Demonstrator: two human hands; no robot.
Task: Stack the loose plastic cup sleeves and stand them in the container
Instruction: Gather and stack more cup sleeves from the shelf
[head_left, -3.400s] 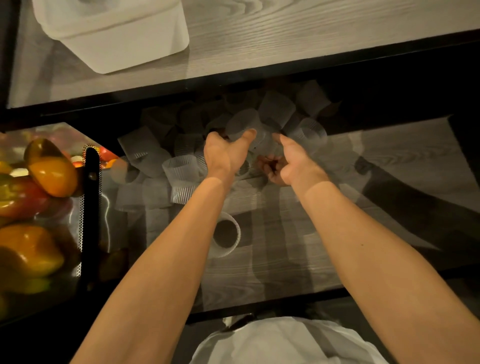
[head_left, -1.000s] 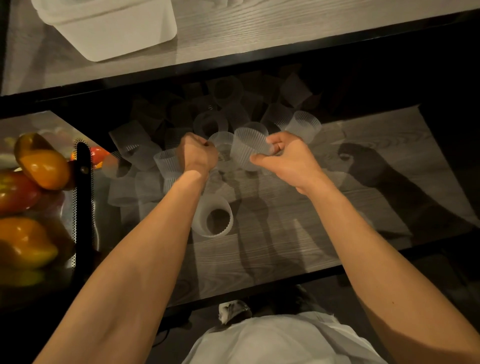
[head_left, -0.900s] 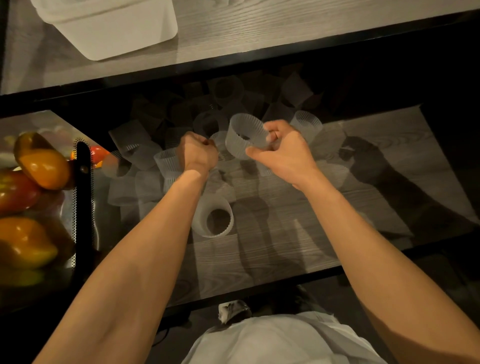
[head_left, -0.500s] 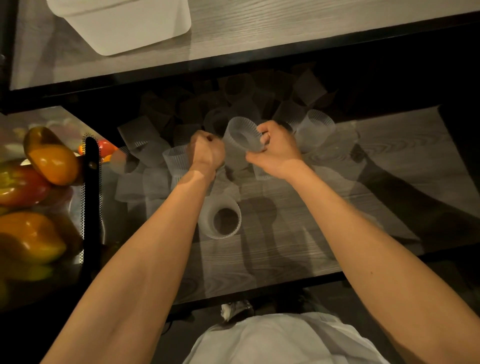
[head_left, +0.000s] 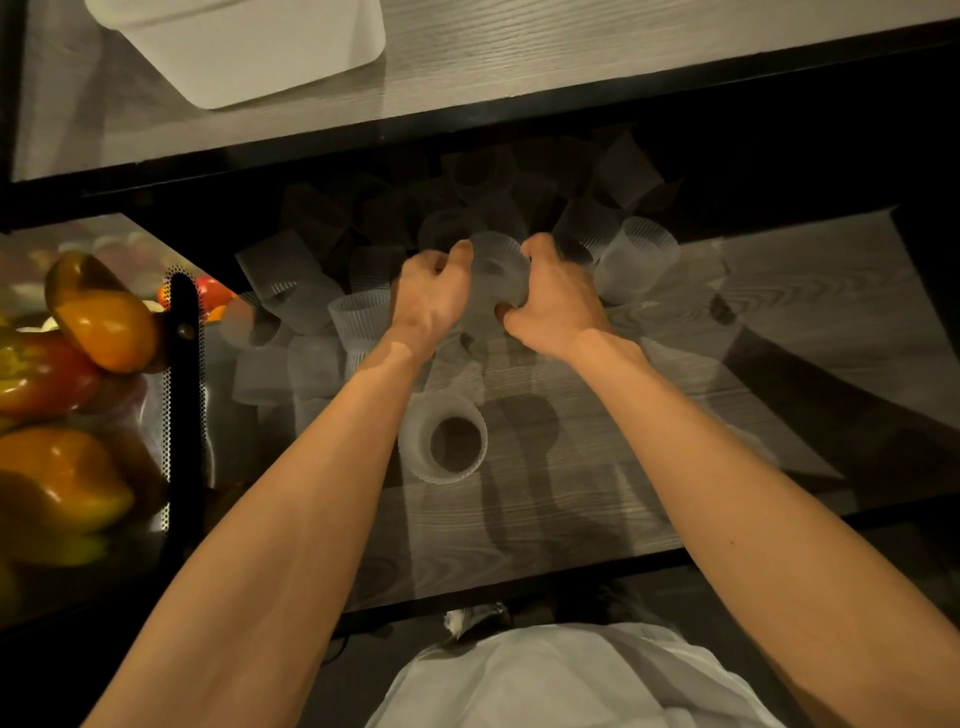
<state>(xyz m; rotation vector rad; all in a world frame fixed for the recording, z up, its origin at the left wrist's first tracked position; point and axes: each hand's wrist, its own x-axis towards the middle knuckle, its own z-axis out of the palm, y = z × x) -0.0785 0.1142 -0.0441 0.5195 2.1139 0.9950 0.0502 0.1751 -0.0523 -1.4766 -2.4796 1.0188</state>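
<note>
Right hand (head_left: 558, 304) has carried its ribbed sleeve (head_left: 496, 267) across to left hand (head_left: 431, 301). Both now curl round it, over the loose pile at the shelf's (head_left: 519, 519) back edge. Probably nesting. Container (head_left: 249, 47) sits on the upper shelf.

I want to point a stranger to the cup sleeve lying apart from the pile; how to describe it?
Find the lower wooden shelf. Beside the left forearm sits one ribbed translucent cup sleeve, opening upward. Unlike the piled sleeves farther back, it stands alone.
</note>
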